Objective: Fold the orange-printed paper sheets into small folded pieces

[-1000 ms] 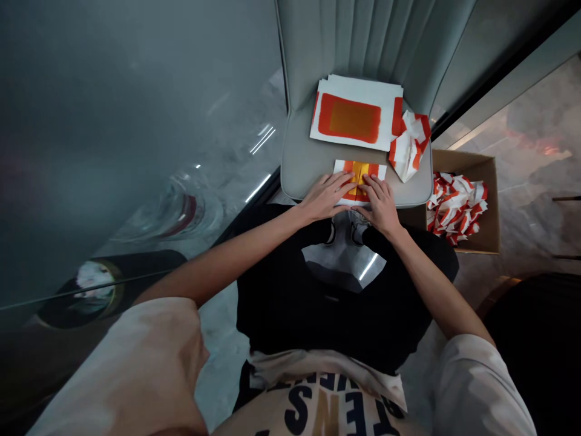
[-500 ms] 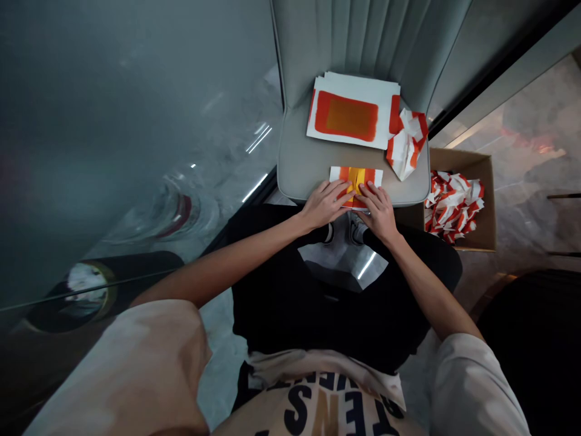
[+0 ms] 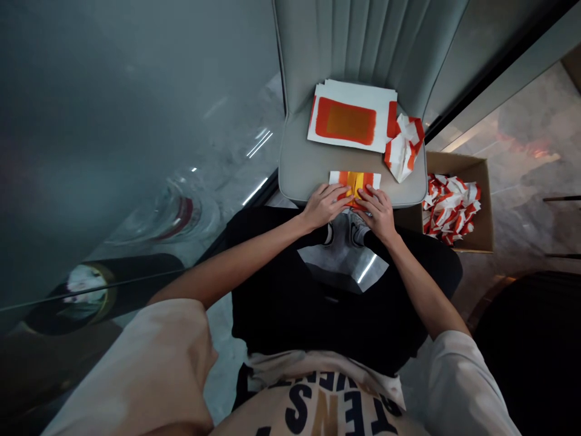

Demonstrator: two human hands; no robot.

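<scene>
Our left hand [image 3: 325,206] lies open and flat on the left half of a folded sheet of paper [image 3: 354,180], and our right hand [image 3: 377,213] lies open the same way on its right half. The 2 hands nearly meet over the centre of the sheet, and neither is closed around anything. The sheet sits at the front edge of the grey upholstered chair seat [image 3: 303,172]. It shows orange-red bands with a yellow strip up its middle and white at its ends.

Further back on the chair seat sits a stack of white paper sheets [image 3: 347,116], the top one printed with an orange-red rectangle around an amber centre. Just beside the stack, at the right corner of the chair seat, lies a crumpled red-and-white paper piece [image 3: 403,148]. To the right of the chair seat stands an open cardboard box [image 3: 483,206] holding a heap of folded red-and-white paper pieces [image 3: 450,211].
</scene>
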